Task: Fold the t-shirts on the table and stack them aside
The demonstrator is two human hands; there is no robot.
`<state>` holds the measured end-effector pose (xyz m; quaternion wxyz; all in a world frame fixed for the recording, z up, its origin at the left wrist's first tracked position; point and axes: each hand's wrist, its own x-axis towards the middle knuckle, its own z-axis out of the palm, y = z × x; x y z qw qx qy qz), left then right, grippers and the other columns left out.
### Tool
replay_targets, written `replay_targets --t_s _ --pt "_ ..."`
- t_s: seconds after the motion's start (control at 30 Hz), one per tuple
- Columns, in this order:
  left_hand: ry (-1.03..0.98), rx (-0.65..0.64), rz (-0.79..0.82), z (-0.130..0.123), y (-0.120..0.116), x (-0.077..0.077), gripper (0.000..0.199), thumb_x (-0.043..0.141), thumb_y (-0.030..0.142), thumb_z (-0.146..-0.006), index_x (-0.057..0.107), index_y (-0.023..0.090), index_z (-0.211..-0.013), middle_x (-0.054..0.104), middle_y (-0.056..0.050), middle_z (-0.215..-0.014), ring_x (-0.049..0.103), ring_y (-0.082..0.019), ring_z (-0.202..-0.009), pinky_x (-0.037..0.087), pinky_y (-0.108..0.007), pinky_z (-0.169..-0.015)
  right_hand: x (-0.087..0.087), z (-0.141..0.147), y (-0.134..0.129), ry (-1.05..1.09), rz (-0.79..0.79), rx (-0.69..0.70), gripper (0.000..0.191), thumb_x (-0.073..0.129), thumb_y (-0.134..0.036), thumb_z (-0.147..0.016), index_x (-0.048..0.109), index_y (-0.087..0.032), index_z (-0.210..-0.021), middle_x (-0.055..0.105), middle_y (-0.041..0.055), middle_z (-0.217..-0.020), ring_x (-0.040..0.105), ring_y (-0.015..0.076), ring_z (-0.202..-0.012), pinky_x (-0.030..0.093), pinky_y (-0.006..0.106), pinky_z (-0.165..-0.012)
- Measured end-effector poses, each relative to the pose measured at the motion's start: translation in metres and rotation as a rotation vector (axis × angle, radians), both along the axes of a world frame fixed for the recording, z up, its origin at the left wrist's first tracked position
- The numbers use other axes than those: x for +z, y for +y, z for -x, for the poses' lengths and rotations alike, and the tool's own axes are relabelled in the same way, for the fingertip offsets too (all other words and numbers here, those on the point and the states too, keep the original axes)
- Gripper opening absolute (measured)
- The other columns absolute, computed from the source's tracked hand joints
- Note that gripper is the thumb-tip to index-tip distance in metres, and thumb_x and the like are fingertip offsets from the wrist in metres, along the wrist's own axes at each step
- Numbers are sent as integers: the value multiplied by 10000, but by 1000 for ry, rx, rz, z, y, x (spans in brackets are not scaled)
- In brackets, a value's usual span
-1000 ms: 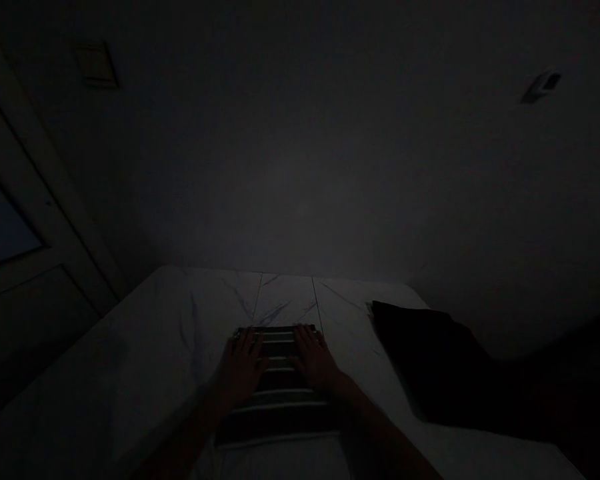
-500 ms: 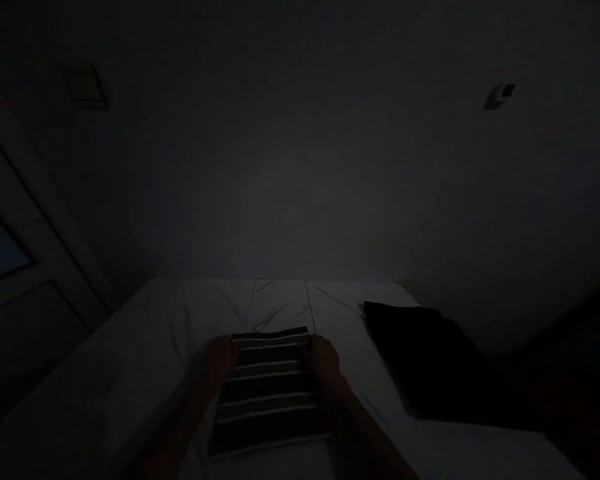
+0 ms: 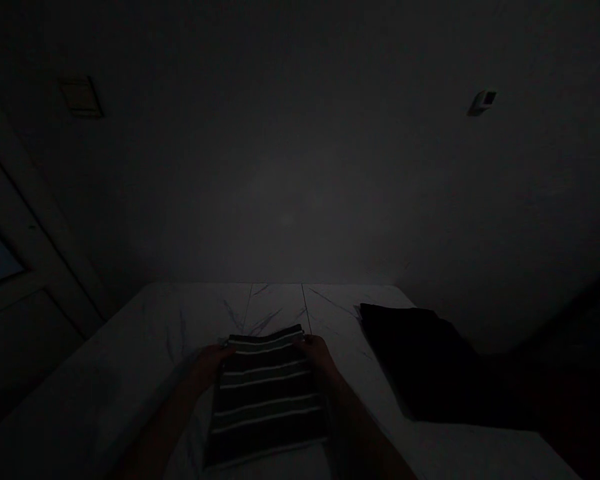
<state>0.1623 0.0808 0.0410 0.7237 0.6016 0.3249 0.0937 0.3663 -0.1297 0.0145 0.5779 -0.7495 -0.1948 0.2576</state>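
A folded cloth with dark, green and white stripes lies in front of me on a white marbled table. My left hand pinches its far left corner, thumb on top. At the far right corner, my right hand grips the cloth's edge in the same way. The far edge looks slightly raised at the corners and sags in the middle. The room is very dark, so the fingers under the cloth are hidden.
Black cloth or clothing lies on the table's right side. Behind the table rises a plain wall with a small switch-like fixture and a square frame or panel. A door stands at the left.
The far edge of the striped cloth has become more bowed, its right corner lifted a little. My left hand has shifted slightly left and down. The view has tilted slightly.
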Motion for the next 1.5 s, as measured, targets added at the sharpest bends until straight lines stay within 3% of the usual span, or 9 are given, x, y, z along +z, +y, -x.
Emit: replay_targets --t_s 0.23,0.37,0.47,0.6,0.77,0.9,1.1,1.27,1.5 --pt "-131 55 -267 -7 -48 55 642 796 627 -644 703 207 -1121 734 -124 -1207 663 -336 -1148 515 -435 -1000 27 27 -62 -349 -321 -304 294 574 -519 -870 605 -227 -875 695 21 -818 632 202 -776 520 313 -698" --pt "-202 -190 -441 -27 -103 104 582 791 600 -689 720 229 -1132 750 -91 -1148 654 -337 -1137 511 -410 -1011 54 31 -142 -545 -349 -572 274 545 -478 -925 622 -225 -997 700 30 -905 638 198 -827 516 315 -739" --pt "-271 -448 -512 -49 -152 125 460 721 560 -796 738 227 -1114 764 -64 -1059 684 -303 -1018 549 -371 -913 66 29 -216 -699 -295 -790 272 549 -465 -933 633 -219 -1013 702 42 -895 644 208 -806 509 316 -698" --pt "-371 -683 -412 -92 -220 130 366 691 481 -860 739 224 -1116 767 -37 -990 689 -259 -951 547 -330 -853 86 16 -309 -876 -117 -932 257 559 -465 -921 647 -226 -955 698 41 -853 640 216 -766 498 317 -666" --pt "-488 -644 -55 -165 -293 135 441 752 465 -818 715 186 -1158 755 -86 -1104 672 -284 -1067 511 -396 -964 134 -51 -384 -865 84 -787 295 563 -479 -921 680 -233 -1035 733 46 -959 665 226 -860 518 317 -732" --pt "-520 -528 214 -241 -318 113 534 812 430 -747 686 168 -1196 754 -110 -1105 685 -294 -1059 510 -430 -970 140 -153 -390 -776 134 -548 325 558 -461 -929 688 -202 -1077 746 65 -1033 675 238 -928 530 336 -803" --pt "-224 -303 225 -343 -313 31 412 876 284 -475 705 132 -817 740 -89 -714 729 -321 -825 567 -433 -781 70 -256 -350 -534 474 -404 194 607 -286 -894 733 -167 -982 771 71 -957 696 229 -916 525 313 -835" --pt "-154 -310 220 -362 -304 -3 349 830 199 -449 680 146 -759 728 -61 -678 721 -272 -695 556 -358 -644 32 -272 -353 -484 570 -377 250 545 -284 -953 748 -147 -1001 770 90 -1000 700 236 -920 514 307 -842" --pt "-170 -253 206 -358 -292 -14 381 798 192 -503 667 156 -860 731 -35 -723 717 -240 -703 559 -345 -661 32 -290 -350 -526 611 -326 252 570 -317 -980 738 -155 -1074 758 103 -1087 684 231 -970 482 270 -826"
